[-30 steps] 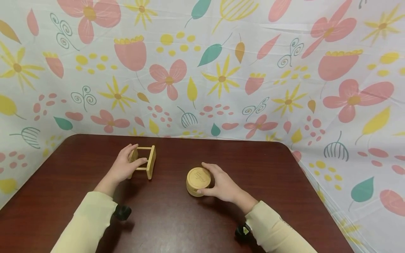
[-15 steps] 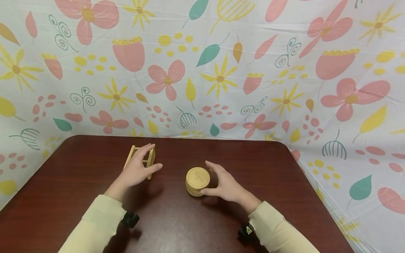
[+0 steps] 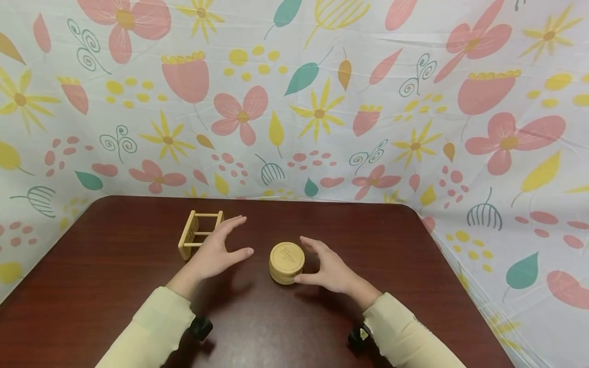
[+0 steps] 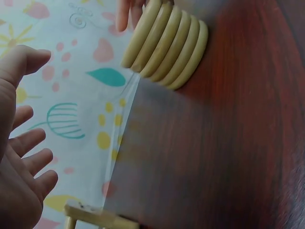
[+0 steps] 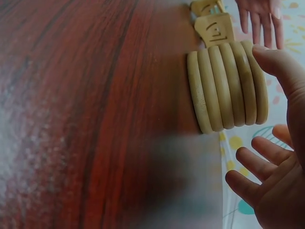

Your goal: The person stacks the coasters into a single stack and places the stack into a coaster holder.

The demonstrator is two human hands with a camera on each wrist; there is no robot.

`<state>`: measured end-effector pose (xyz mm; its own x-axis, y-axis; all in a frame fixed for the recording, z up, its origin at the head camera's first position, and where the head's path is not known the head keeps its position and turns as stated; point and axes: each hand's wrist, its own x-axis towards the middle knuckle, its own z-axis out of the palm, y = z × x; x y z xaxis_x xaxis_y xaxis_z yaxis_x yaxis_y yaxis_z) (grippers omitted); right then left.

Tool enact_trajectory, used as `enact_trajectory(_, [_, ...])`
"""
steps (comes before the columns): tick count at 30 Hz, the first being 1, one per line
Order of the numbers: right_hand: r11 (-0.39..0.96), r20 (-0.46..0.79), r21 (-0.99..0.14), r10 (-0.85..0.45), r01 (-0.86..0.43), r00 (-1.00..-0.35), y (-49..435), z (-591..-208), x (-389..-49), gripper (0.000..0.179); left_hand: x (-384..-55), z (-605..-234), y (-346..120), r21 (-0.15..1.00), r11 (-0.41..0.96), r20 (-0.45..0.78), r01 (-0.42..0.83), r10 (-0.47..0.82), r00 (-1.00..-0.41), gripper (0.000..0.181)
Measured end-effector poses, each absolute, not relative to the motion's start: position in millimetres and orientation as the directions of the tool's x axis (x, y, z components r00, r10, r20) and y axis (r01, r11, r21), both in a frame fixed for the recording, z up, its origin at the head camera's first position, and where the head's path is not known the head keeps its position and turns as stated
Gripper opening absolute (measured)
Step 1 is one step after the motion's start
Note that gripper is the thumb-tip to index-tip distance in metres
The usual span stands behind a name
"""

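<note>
A stack of several round bamboo coasters point(image 3: 287, 259) sits on the table, with lettering on its top disc. Close at its right side is my right hand point(image 3: 329, 268), thumb and fingers spread apart, the thumb tip right at the stack's edge. My left hand point(image 3: 213, 255) hovers between the stack and a small wooden rack point(image 3: 187, 237), its fingers extended and holding nothing. In the head view that hand covers part of the rack's right side. The left wrist view shows the coasters point(image 4: 167, 45) side-on, beyond the left hand's fingers.
The dark red-brown wooden table point(image 3: 276, 327) has rounded far corners. Behind it hangs a white cloth point(image 3: 294, 138) printed with flowers and leaves. Black wrist cameras sit at both cuffs.
My left hand has left the rack and moved right toward the coasters, with its fingers spreading. The right hand stays beside the stack, its fingers slightly farther from it.
</note>
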<state>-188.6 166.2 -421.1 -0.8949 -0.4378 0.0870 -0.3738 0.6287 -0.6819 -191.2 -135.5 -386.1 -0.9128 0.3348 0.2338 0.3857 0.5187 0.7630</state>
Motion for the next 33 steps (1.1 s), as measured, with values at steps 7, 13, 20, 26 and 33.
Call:
enact_trajectory(7, [0.617, 0.088, -0.696, -0.436, -0.369, -0.896, 167, -423, -189, 0.093, -190, -393, -125, 0.759, 0.518, 0.220, 0.395, 0.367, -0.904, 0.076])
enact_trajectory(13, [0.624, 0.071, -0.698, -0.428, -0.351, -0.901, 167, -426, -189, 0.092, -189, -401, -118, 0.779, 0.504, 0.176, 0.373, 0.395, -0.902, 0.079])
enact_trajectory(20, [0.625, 0.065, -0.700, -0.425, -0.344, -0.903, 166, -429, -189, 0.090, -187, -410, -108, 0.804, 0.481, 0.148, 0.351, 0.410, -0.900, 0.081])
enact_trajectory(26, [0.627, 0.057, -0.704, -0.420, -0.334, -0.906, 165, -429, -189, 0.089, -186, -417, -103, 0.825, 0.466, 0.110, 0.318, 0.420, -0.901, 0.082])
enact_trajectory(33, [0.619, 0.045, -0.715, -0.423, -0.325, -0.905, 163, -430, -188, 0.090, -187, -426, -97, 0.855, 0.438, 0.074, 0.277, 0.426, -0.902, 0.084])
